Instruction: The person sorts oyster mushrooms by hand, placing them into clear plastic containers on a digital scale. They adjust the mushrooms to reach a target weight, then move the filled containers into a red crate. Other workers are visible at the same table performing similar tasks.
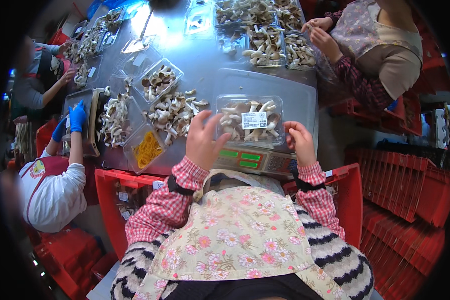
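Observation:
A clear plastic box of mushrooms [231, 119] with a white label [254, 120] on its lid rests on the flat pan of a weighing scale [299, 95]. The scale's green displays [240, 159] are lit on its near side. At the left edge of the box is my left hand [203, 140], fingers spread and holding nothing. My right hand [301, 143] is at the box's right edge, its fingers bent and thumb apart; whether the fingertips touch the plastic is hard to tell. Loose mushrooms [172, 114] lie to the left of the scale.
Left of me are a tray of yellow rubber bands [148, 151], an open mushroom box [158, 82] and empty clear boxes [137, 60]. Filled boxes [265, 45] stand at the far side. Red crates [355, 200] flank me. Co-workers stand left and right, one in blue gloves [77, 117].

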`<control>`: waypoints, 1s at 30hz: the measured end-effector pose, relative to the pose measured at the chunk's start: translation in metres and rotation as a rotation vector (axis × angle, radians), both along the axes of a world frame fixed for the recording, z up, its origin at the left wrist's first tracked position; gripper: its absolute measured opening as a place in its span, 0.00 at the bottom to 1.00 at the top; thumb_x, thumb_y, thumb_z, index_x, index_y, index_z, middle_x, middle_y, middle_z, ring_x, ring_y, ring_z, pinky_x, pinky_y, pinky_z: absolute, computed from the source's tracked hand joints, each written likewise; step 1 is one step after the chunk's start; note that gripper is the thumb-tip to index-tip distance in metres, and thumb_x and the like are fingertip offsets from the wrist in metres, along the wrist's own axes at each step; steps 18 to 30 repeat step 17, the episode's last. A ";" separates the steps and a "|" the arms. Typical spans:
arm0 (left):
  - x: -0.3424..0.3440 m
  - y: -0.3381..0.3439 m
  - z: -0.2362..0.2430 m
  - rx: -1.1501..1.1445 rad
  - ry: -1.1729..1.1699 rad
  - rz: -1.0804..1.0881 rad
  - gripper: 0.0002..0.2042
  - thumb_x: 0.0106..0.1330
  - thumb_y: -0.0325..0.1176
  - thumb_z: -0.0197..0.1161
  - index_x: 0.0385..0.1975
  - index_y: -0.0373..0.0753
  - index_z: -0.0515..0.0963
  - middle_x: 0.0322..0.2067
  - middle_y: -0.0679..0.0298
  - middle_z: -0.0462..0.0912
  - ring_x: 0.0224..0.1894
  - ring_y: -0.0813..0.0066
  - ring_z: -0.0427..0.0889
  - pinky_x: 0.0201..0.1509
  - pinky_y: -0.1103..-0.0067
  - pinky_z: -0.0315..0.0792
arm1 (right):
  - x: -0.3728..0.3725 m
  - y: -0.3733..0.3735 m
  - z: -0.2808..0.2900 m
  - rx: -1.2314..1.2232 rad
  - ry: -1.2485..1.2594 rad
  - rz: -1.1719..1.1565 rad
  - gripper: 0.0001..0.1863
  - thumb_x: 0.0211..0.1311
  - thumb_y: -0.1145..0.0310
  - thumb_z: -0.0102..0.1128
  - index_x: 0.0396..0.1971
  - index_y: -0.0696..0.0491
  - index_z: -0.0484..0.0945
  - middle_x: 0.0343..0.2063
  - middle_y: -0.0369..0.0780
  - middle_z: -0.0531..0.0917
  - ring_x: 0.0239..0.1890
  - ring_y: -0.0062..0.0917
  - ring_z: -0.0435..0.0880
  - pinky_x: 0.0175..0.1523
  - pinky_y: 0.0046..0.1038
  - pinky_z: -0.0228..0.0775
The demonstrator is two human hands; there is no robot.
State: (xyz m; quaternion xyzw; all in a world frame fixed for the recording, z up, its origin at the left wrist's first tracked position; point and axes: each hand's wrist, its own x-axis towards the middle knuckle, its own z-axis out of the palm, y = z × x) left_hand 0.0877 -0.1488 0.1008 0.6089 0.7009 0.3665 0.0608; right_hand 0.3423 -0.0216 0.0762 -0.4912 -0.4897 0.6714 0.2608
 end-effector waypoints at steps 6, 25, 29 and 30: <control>0.008 -0.025 -0.031 -0.389 -1.286 0.139 0.14 0.65 0.29 0.60 0.47 0.31 0.69 0.35 0.62 0.79 0.37 0.74 0.81 0.40 0.82 0.77 | -0.001 -0.025 -0.001 -0.159 0.011 -0.040 0.12 0.58 0.72 0.57 0.40 0.60 0.72 0.32 0.37 0.79 0.32 0.19 0.80 0.36 0.20 0.75; 0.014 -0.010 -0.025 -0.297 -1.277 0.273 0.07 0.64 0.24 0.57 0.38 0.30 0.70 0.29 0.59 0.80 0.30 0.74 0.82 0.30 0.83 0.75 | -0.014 -0.024 -0.009 -0.065 0.068 -0.077 0.05 0.59 0.76 0.56 0.35 0.59 0.73 0.27 0.35 0.79 0.28 0.19 0.81 0.35 0.18 0.77; 0.014 -0.010 -0.025 -0.297 -1.277 0.273 0.07 0.64 0.24 0.57 0.38 0.30 0.70 0.29 0.59 0.80 0.30 0.74 0.82 0.30 0.83 0.75 | -0.014 -0.024 -0.009 -0.065 0.068 -0.077 0.05 0.59 0.76 0.56 0.35 0.59 0.73 0.27 0.35 0.79 0.28 0.19 0.81 0.35 0.18 0.77; 0.014 -0.010 -0.025 -0.297 -1.277 0.273 0.07 0.64 0.24 0.57 0.38 0.30 0.70 0.29 0.59 0.80 0.30 0.74 0.82 0.30 0.83 0.75 | -0.014 -0.024 -0.009 -0.065 0.068 -0.077 0.05 0.59 0.76 0.56 0.35 0.59 0.73 0.27 0.35 0.79 0.28 0.19 0.81 0.35 0.18 0.77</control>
